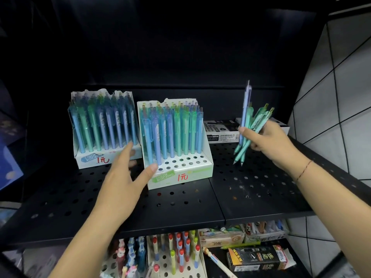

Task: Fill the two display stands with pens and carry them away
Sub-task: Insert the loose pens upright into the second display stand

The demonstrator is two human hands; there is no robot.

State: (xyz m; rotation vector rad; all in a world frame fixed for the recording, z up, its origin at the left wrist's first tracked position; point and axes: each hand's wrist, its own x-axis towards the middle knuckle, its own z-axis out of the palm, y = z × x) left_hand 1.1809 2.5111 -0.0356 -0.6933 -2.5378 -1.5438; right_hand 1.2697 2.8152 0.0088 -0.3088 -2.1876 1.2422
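Note:
Two white cardboard display stands sit on a black perforated shelf (251, 187). The left stand (88, 159) at the back is packed with blue and green pens. The nearer stand (180, 175) holds several rows of pens, with empty holes along its front. My left hand (124, 175) is spread open at the nearer stand's left side, thumb against its front corner, fingers reaching between the two stands. My right hand (269, 141) is raised to the right and grips a bunch of blue and green pens (249, 129), tips pointing down.
Black-and-white marker boxes (220, 131) lie at the back of the shelf behind my right hand. The lower shelf holds a stand of red-capped pens (176, 253), novelty pens and small boxes (259, 257). A tiled wall (341, 97) rises on the right.

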